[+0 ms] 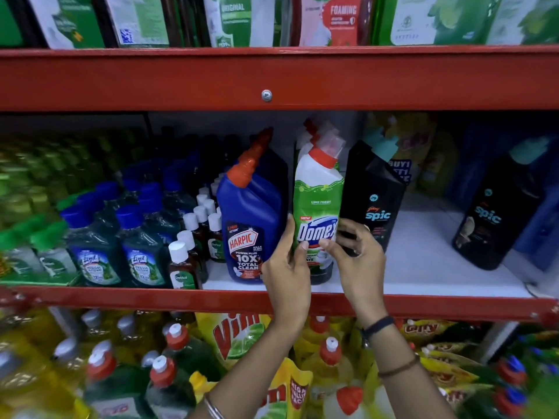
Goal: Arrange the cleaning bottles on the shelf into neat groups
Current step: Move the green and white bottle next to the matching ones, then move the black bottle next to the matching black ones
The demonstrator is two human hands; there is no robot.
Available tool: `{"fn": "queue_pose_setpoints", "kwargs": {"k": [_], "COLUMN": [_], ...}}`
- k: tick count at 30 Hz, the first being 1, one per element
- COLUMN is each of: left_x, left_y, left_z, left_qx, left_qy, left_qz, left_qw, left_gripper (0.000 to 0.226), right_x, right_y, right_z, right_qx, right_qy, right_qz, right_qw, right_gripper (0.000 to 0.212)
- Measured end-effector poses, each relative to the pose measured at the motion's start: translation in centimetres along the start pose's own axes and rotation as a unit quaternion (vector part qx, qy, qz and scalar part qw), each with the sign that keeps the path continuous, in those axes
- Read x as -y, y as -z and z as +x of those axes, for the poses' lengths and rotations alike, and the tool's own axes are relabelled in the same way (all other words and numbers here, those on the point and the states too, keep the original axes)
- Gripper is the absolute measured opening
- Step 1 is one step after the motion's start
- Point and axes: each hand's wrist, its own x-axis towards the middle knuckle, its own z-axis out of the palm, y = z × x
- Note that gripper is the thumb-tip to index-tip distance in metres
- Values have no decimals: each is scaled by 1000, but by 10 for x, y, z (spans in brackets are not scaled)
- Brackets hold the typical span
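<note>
Closest to me are two bare arms, reaching up past the yellow Vim packs point(242, 331) on the low shelf. I see the left hand point(287, 270) and the right hand point(357, 258) both on the Domex bottle point(317, 207). The left fingers point(290, 228) lie flat on its left side. The right fingers point(328, 244) curl on its front and right side. So both hands hold this one bottle between them, with fingers partly open around it.

The Domex bottle stands up on the white shelf point(423, 267), near the front edge. It is just beside the blue Harpic bottle point(251, 225) on its left. A black Spic bottle point(375, 201) is just beside it on the right. More white and red caps show right behind it, so I think more Domex bottles stand in a row there.

I think the job is partly done. On the left, the blue-cap Lizol bottles point(121, 237) and the small brown Dettol bottles point(193, 237) already sit in tidy groups. What is left looks like the right side. A second Spic bottle point(496, 213) stands well apart from the first one, with bare shelf between them. I think those two should go together. The Domex bottle may also need a little push to line up.
</note>
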Motion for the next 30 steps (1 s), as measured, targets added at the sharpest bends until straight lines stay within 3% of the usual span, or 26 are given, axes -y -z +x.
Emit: {"fn": "queue_pose_setpoints", "kwargs": {"k": [11, 15, 18, 22, 26, 30], "left_x": [1, -6, -18, -34, -43, -43], "left_y": [-8, -19, -38, -81, -133, -187], "left_z": [-5, -18, -29, -41, -50, -46], "left_qx": [-9, -32, -57, 44, 201, 261], "left_qy": [-13, -74, -155, -200, -148, -54], "left_qz": [15, 7, 14, -10, -5, -30], "left_qw": [1000, 997, 986, 979, 968, 963], "left_gripper": [53, 47, 37, 31, 35, 35], "right_x": [-3, -6, -9, -16, -28, -38], "right_y": [5, 22, 48, 101, 154, 193], "right_z": [5, 4, 1, 8, 29, 53], "right_qx": [30, 42, -8, -111, -202, -227], "right_qy": [4, 9, 18, 37, 24, -2], "right_qz": [-16, -16, -17, -29, -58, -129], "right_qw": [999, 999, 1000, 993, 977, 965], "right_gripper": [35, 32, 26, 27, 44, 59]}}
